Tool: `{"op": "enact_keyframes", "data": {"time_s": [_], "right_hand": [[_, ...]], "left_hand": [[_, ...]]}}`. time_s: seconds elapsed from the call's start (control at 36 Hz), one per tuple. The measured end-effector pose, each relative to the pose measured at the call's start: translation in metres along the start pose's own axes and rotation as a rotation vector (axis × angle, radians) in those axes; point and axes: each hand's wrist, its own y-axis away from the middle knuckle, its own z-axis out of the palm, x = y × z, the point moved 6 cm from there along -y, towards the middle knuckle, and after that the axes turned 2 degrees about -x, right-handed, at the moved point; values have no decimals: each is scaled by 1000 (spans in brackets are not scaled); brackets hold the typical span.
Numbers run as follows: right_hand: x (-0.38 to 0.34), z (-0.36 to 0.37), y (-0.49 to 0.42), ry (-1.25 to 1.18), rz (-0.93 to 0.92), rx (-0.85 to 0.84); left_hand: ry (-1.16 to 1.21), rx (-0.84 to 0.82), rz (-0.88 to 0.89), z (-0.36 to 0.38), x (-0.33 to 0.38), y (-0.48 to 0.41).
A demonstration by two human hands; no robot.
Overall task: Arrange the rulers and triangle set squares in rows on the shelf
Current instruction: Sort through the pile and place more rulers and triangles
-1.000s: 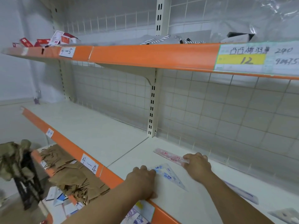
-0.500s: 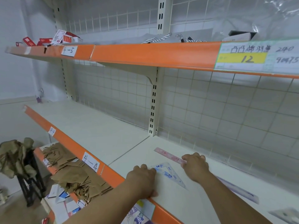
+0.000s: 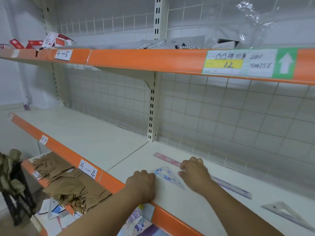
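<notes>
Clear plastic, printed in blue, marks the triangle set square [image 3: 167,176] lying flat on the cream shelf [image 3: 105,142] between the two hands. The left hand [image 3: 141,185] rests curled at the orange front lip [image 3: 172,222], its knuckles touching the near corner of the set square; the right hand [image 3: 195,173] lies palm down just past the far corner, fingertips on or against the pink ruler [image 3: 166,158] that runs along behind. Neither hand is closed around anything; both press or nudge with loose fingers. To the right, a purple ruler [image 3: 233,188] carries the back line on, and a second, pale set square [image 3: 288,213] lies nearer the front. The step in hand looks like squaring the blue set square into a front row, parallel to the rulers behind it. The next move likely calls for a light sideways slide, keeping the piece flat, then a reach right for the pale set square. The front lip is close, so a push toward the person could tip a piece off; the wire grid back [image 3: 221,120] stops anything going rearward. Leftward the shelf is wide and bare, leaving plenty of room.
</notes>
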Motion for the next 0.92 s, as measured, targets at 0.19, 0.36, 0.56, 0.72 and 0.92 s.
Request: {"op": "enact_keyframes", "data": {"time_s": [0.19, 0.36, 0.56, 0.72, 0.92], "right_hand": [[12, -10, 34, 25, 3, -11], [41, -24, 70, 54, 34, -2], [92, -48, 123, 69, 160, 9], [145, -65, 174, 94, 298, -22], [209, -76, 226, 8, 470, -112]], "left_hand": [[-73, 50, 63, -4, 30, 7], [-49, 60, 153, -2, 70, 11], [-40, 51, 303, -1, 131, 25], [-78, 54, 457, -1, 195, 42], [-112, 54, 553, 1, 244, 57]]}}
